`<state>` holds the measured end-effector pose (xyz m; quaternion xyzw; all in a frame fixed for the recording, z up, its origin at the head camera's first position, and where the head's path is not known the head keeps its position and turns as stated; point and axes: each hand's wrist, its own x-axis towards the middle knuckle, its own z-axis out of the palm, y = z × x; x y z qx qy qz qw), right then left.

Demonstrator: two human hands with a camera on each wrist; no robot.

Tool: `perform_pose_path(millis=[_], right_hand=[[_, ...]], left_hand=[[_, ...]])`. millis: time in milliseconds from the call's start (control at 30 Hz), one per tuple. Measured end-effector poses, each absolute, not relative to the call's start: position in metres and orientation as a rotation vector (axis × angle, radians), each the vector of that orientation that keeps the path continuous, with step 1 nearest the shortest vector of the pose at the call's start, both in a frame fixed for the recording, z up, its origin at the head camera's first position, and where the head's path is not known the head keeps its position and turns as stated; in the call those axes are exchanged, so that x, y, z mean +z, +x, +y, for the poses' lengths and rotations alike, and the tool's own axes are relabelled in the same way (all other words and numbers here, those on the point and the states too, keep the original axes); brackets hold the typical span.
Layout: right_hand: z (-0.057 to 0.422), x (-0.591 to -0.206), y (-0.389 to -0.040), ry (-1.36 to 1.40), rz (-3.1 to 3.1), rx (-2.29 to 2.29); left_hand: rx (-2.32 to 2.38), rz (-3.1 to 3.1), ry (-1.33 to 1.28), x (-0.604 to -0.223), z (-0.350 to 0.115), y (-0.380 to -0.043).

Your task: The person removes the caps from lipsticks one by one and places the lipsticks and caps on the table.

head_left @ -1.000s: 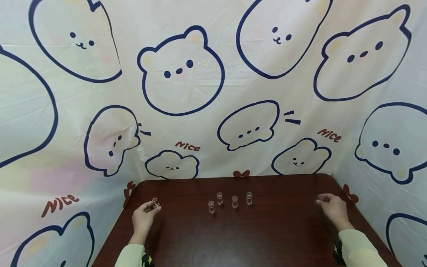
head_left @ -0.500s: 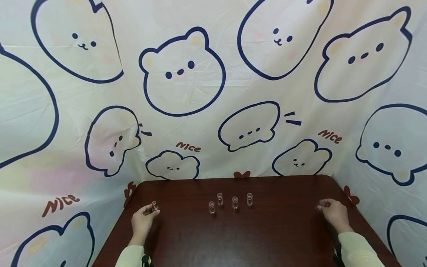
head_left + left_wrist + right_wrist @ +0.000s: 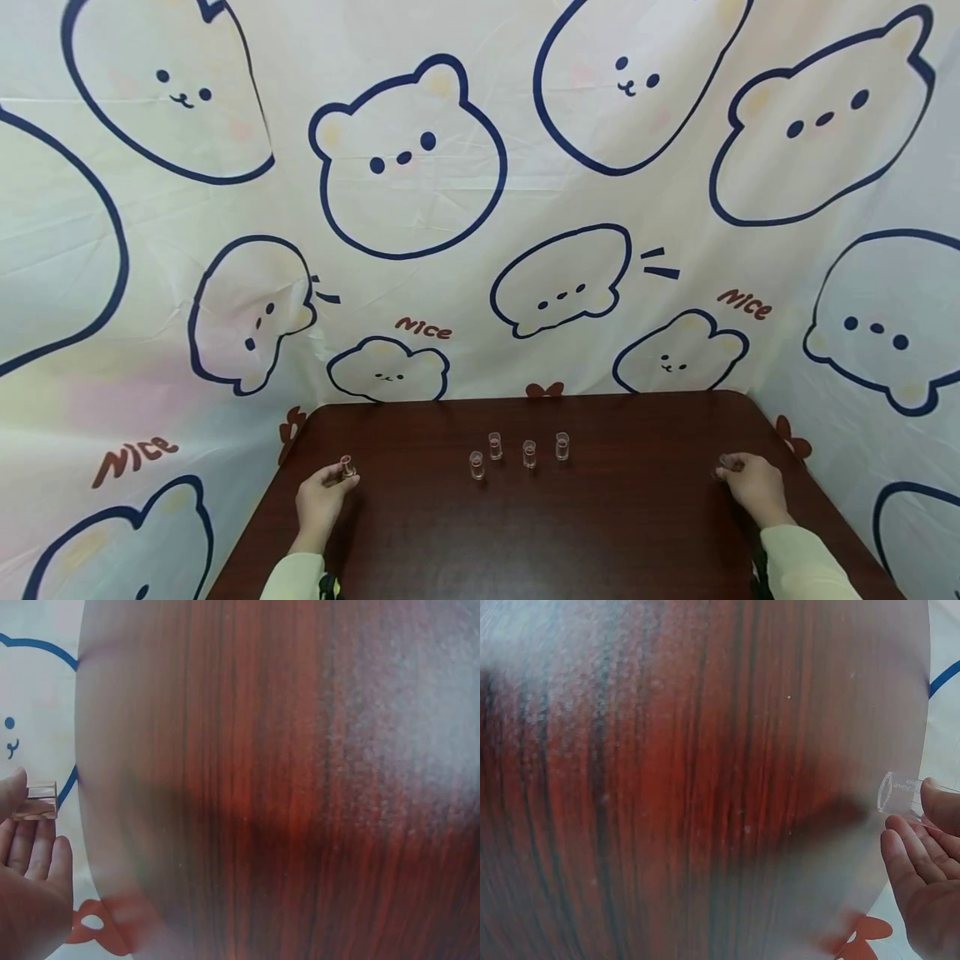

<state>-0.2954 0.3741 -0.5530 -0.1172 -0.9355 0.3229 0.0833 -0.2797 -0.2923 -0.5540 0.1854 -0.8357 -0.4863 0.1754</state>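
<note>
At the left side of the table, my left hand (image 3: 321, 504) pinches a small clear shot glass (image 3: 347, 467) between thumb and fingers. The left wrist view shows that shot glass (image 3: 41, 801) lying sideways in the grip. Over on the right, my right hand (image 3: 753, 487) holds another small clear shot glass, mostly hidden by the fingers in the head view. In the right wrist view this shot glass (image 3: 898, 795) points its round end away from the thumb. Between the hands, several matching shot glasses (image 3: 529, 454) stand upright near the back of the table.
The dark reddish-brown table (image 3: 555, 533) has a rounded far edge. Behind it and along both sides hangs a pale cloth (image 3: 465, 283) printed with cartoon bears. Light green sleeves (image 3: 806, 562) cover the forearms.
Both hands have come down slightly toward the near side, each with its shot glass; the right hand has also shifted a little to the right. The standing shot glasses stay put.
</note>
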Motion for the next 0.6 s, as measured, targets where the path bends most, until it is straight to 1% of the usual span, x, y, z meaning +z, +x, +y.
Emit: perform_pose_path(millis=[600], right_hand=[[0.3742,-0.5488,-0.2972,-0.352,-2.859,0.952]], left_hand=[[-1.333,-2.429,0.516,-0.5618,-0.2935,-0.2770]])
